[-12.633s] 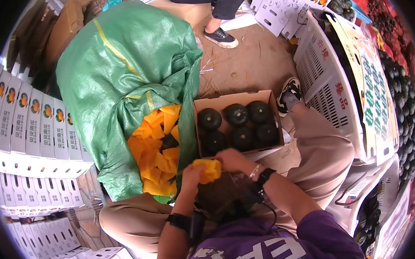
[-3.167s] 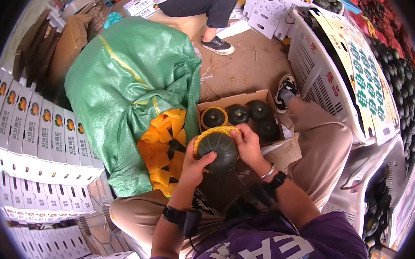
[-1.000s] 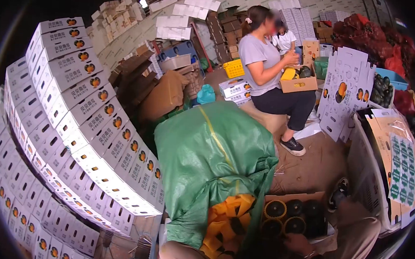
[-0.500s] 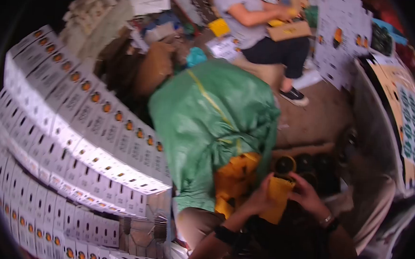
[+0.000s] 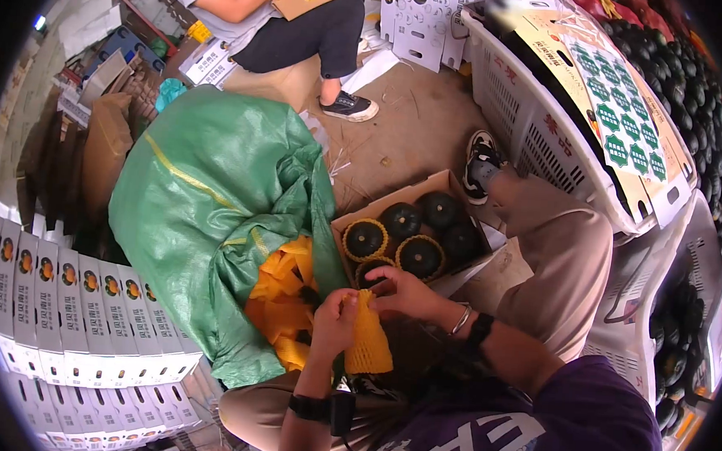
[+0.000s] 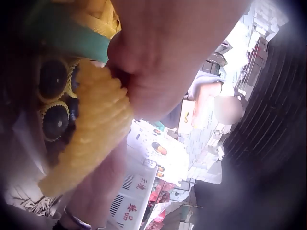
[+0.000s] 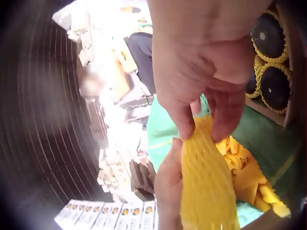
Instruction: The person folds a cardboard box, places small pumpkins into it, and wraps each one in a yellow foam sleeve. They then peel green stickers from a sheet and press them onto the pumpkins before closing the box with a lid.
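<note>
A flat yellow foam net sleeve [image 5: 370,342] hangs between my two hands over my lap. My left hand [image 5: 334,321] pinches its upper end from the left, and my right hand [image 5: 410,296] pinches the same end between thumb and fingers. In the right wrist view the net [image 7: 206,177] spreads downward from the pinching fingertips. Just beyond the hands is an open cardboard box [image 5: 387,204] of dark green pumpkins. Three wear yellow nets, one of them a netted pumpkin [image 5: 366,238] at the left; others, like the bare pumpkin [image 5: 400,220], have none.
A bulging green sack [image 5: 208,158] at the left spills yellow net sleeves [image 5: 277,311]. White crates [image 5: 540,129] stand at the right, with printed cartons [image 5: 67,298] stacked at the left. Another person [image 5: 282,30] sits at the back holding a box. Pumpkins are heaped far right.
Earlier, both hands held a pumpkin partly in a net; now they hold a flat net, and three netted pumpkins sit in the box. The head view swung up toward the seated person and back down.
</note>
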A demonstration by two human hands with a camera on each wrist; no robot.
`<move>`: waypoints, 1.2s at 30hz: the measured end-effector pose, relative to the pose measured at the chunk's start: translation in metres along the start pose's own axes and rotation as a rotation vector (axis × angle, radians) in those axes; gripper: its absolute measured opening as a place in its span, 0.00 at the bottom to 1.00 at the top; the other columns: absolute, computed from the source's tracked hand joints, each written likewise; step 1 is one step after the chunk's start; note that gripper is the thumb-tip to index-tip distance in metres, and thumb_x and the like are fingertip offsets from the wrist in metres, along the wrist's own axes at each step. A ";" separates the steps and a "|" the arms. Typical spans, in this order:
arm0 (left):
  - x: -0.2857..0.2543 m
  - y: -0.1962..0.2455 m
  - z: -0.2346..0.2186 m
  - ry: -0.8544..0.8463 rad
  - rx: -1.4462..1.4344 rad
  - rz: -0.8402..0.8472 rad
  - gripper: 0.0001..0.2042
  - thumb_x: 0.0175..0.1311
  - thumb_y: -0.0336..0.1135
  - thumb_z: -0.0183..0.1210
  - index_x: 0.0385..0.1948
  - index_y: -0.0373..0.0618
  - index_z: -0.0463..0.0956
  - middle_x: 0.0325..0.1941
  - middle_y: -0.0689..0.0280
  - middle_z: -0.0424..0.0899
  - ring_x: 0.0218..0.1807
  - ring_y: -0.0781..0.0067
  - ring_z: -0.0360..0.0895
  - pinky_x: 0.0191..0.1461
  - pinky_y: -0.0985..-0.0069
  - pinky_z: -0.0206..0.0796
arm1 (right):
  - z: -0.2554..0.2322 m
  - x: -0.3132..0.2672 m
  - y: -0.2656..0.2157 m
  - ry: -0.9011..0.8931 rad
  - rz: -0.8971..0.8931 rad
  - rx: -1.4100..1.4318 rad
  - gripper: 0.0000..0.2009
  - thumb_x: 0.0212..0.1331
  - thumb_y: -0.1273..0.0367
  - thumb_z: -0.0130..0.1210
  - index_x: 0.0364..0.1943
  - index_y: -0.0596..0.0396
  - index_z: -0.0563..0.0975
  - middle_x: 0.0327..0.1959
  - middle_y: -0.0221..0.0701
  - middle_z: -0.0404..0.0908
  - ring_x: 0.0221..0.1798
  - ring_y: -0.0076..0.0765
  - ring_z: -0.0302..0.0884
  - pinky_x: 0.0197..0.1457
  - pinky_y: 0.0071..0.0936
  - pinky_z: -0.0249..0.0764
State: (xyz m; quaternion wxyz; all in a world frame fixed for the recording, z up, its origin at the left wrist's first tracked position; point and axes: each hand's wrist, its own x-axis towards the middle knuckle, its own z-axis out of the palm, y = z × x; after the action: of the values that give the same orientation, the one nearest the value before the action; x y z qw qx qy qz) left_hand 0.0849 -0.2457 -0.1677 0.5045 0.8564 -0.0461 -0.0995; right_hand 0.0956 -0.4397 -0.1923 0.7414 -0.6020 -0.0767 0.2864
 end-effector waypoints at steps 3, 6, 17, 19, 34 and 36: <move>0.003 -0.001 0.002 -0.024 0.023 0.015 0.09 0.64 0.30 0.52 0.44 0.41 0.74 0.26 0.69 0.76 0.26 0.84 0.69 0.31 0.83 0.62 | -0.007 0.004 0.008 -0.122 0.120 0.225 0.15 0.53 0.67 0.61 0.42 0.61 0.77 0.36 0.28 0.79 0.35 0.22 0.76 0.35 0.22 0.76; 0.013 -0.004 0.004 -0.074 -0.061 -0.013 0.08 0.65 0.29 0.51 0.43 0.39 0.73 0.29 0.70 0.77 0.30 0.86 0.71 0.33 0.85 0.63 | -0.008 0.006 0.011 -0.239 0.186 0.250 0.12 0.56 0.67 0.59 0.40 0.60 0.78 0.37 0.29 0.79 0.36 0.23 0.77 0.36 0.23 0.77; 0.049 -0.045 0.009 0.161 -0.501 -0.273 0.14 0.51 0.19 0.58 0.42 0.36 0.74 0.33 0.66 0.79 0.34 0.78 0.76 0.39 0.82 0.69 | -0.030 0.037 0.007 -0.033 -0.135 0.067 0.11 0.53 0.69 0.60 0.36 0.62 0.75 0.35 0.36 0.81 0.36 0.33 0.81 0.39 0.30 0.75; 0.053 -0.056 0.013 0.083 -0.291 -0.261 0.15 0.52 0.20 0.57 0.44 0.35 0.73 0.43 0.65 0.77 0.44 0.75 0.75 0.48 0.80 0.66 | -0.033 0.049 0.013 0.329 -0.184 -0.528 0.12 0.44 0.72 0.60 0.35 0.57 0.74 0.35 0.40 0.79 0.37 0.43 0.79 0.39 0.33 0.74; 0.087 -0.062 0.011 0.270 -0.089 -0.313 0.15 0.52 0.23 0.44 0.42 0.34 0.71 0.41 0.54 0.80 0.44 0.60 0.79 0.49 0.71 0.68 | -0.143 0.159 0.079 0.333 0.200 -1.377 0.44 0.32 0.60 0.70 0.62 0.36 0.61 0.54 0.51 0.61 0.53 0.59 0.64 0.56 0.45 0.65; 0.086 -0.069 0.006 0.274 -0.189 -0.321 0.15 0.50 0.21 0.46 0.42 0.34 0.71 0.41 0.56 0.80 0.45 0.63 0.79 0.48 0.72 0.68 | -0.131 0.147 0.060 0.372 0.188 -1.333 0.44 0.32 0.62 0.70 0.62 0.35 0.61 0.54 0.51 0.61 0.53 0.59 0.64 0.56 0.45 0.66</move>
State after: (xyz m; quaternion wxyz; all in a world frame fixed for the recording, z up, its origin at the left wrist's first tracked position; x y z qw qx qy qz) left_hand 0.1659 -0.2321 -0.2414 0.5617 0.8072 0.1691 -0.0650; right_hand 0.2572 -0.4682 -0.3176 0.1868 -0.9717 -0.0554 0.1333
